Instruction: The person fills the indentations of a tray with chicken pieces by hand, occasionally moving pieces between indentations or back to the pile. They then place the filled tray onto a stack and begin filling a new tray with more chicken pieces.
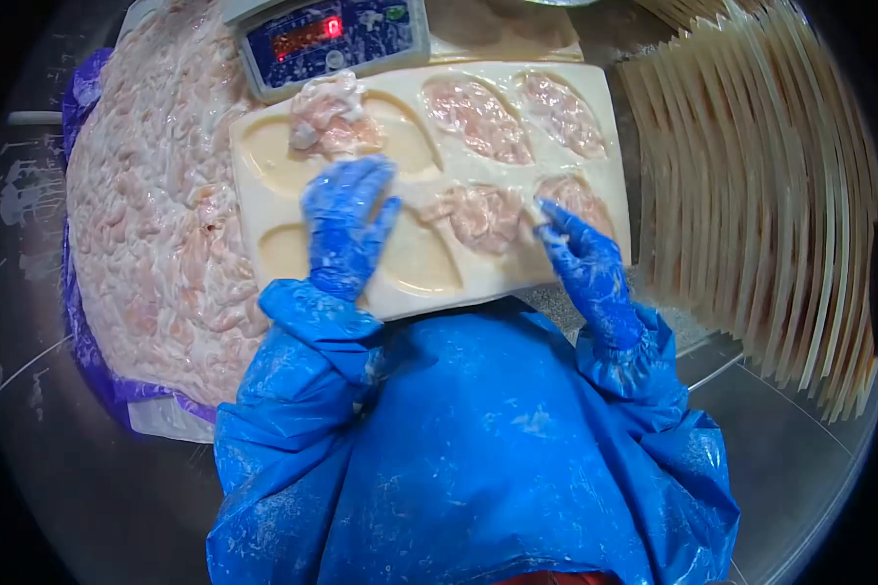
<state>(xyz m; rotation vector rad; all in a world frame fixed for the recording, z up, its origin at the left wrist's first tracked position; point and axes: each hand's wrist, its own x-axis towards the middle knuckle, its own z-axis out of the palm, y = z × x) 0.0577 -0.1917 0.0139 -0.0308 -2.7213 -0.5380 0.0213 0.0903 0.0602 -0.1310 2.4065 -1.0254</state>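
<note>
From the head camera we look down at a white tray (595,146) with egg-shaped hollows. It lies on the worktop (800,458), right in front of us. The hollows on the right side hold pale pink meat. The ones on the left look bare.

Our left hand (346,229) wears a blue glove. It lies flat on the tray with the fingers spread wide, and it holds nothing. Just above its fingertips sits a lump of meat (330,117) at the top of the tray.

Our right hand (585,268) is gloved too and it is open. Its fingertips touch the meat in the lower hollows on the right. We cannot see it gripping anything.

A big heap of meat (146,224) in a white sauce lies to the left, touching the tray's edge. A stack of thin sheets (771,195) stands to the right.

We think the step in hand is filling the hollows and pressing the meat flat. The next move likely calls for pushing the lump down into a bare hollow and keeping it inside the rim.

A scale (332,37) sits behind the tray. Its red number glows, but it is too blurry to read. We can read no brand or label anywhere.
</note>
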